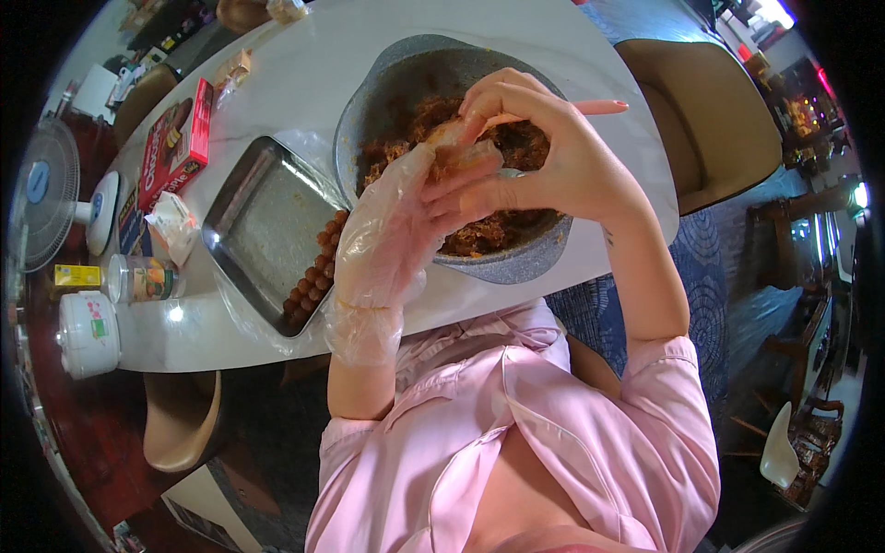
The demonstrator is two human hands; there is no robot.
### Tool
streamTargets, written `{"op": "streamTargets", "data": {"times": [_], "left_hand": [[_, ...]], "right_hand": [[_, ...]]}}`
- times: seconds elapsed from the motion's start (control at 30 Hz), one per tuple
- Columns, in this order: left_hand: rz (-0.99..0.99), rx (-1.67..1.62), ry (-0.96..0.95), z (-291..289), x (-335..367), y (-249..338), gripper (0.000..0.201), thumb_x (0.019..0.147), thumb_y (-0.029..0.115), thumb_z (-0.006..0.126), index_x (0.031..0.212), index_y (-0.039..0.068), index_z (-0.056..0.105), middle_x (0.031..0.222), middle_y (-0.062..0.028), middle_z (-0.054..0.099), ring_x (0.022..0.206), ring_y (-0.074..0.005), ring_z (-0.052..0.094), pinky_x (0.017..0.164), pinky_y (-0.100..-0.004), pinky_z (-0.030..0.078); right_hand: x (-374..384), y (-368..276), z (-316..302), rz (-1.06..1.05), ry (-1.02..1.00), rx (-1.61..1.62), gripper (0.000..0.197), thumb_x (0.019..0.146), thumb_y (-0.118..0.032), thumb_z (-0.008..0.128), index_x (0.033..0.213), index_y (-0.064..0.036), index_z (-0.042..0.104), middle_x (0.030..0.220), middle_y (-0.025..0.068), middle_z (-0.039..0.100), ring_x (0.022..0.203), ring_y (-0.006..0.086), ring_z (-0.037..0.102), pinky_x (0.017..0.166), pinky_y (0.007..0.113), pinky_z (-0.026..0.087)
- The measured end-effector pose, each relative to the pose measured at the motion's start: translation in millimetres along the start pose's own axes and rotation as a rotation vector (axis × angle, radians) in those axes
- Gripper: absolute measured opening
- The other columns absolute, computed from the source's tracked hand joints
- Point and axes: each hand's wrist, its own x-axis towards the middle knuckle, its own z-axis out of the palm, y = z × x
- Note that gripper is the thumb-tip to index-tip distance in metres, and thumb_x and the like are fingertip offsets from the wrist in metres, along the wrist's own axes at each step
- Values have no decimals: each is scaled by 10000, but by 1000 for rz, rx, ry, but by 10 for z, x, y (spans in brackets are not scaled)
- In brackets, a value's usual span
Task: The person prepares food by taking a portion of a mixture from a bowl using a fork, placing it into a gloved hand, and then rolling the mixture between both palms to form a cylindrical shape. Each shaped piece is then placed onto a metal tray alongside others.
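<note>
My left hand [380, 241] wears a clear plastic glove [367, 295], gathered at the wrist and smeared orange-brown about the fingers. Its fingers reach out over a grey speckled pot [512, 265], which holds a dark brown shredded mixture [479, 241]. My bare right hand [562, 138] arches over from the other side, its fingertips pinching the glove near the left fingertips, with one finger sticking out sideways. Just left of my gloved hand, a rectangular metal tray [253, 214] has brown balls [316, 276] lined along one side. Overlapping fingers partly hide the contact.
On the white table [277, 83] stand a red box [180, 138], a crumpled packet [172, 224], a clear jar [143, 278] and a white lidded pot [89, 334]. A fan [46, 189] is at the far left. Tan chairs [705, 120] flank the table.
</note>
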Motion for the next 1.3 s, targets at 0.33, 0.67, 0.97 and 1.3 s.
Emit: {"op": "streamTargets", "data": {"times": [0.33, 0.67, 0.97, 1.3], "left_hand": [[-31, -362, 24, 175, -21, 18, 689, 1058, 496, 311, 1463, -60, 347, 1518, -225, 384, 1394, -433, 373, 1146, -503, 339], [-87, -137, -69, -25, -28, -41, 655, 1062, 466, 335, 1462, -51, 363, 1488, -236, 422, 1364, -370, 445, 1135, -463, 373], [65, -86, 40, 134, 16, -64, 504, 1009, 272, 567, 1404, -25, 463, 1254, -159, 616, 1131, -235, 632, 1002, -391, 518], [-10, -234, 118, 113, 76, -114, 454, 1007, 287, 572, 1349, -7, 516, 1282, -163, 609, 1171, -234, 608, 1040, -379, 495]], "right_hand": [[-137, -124, 144, -138, 296, -512, 216, 681, -130, 835, 886, -107, 770, 1098, 48, 635, 1094, 250, 562, 986, 395, 407], [-92, 72, 28, -35, 287, -252, 186, 690, -218, 828, 816, -93, 771, 1044, 52, 629, 1085, 258, 552, 981, 418, 359], [-56, 40, 61, 121, 205, -293, 146, 746, -88, 802, 866, -39, 734, 1076, 71, 617, 1113, 227, 547, 991, 360, 410], [-80, 252, 61, -73, 153, -286, 306, 716, -206, 807, 1018, -163, 781, 1239, 110, 613, 1232, 288, 526, 1070, 439, 371]]}}
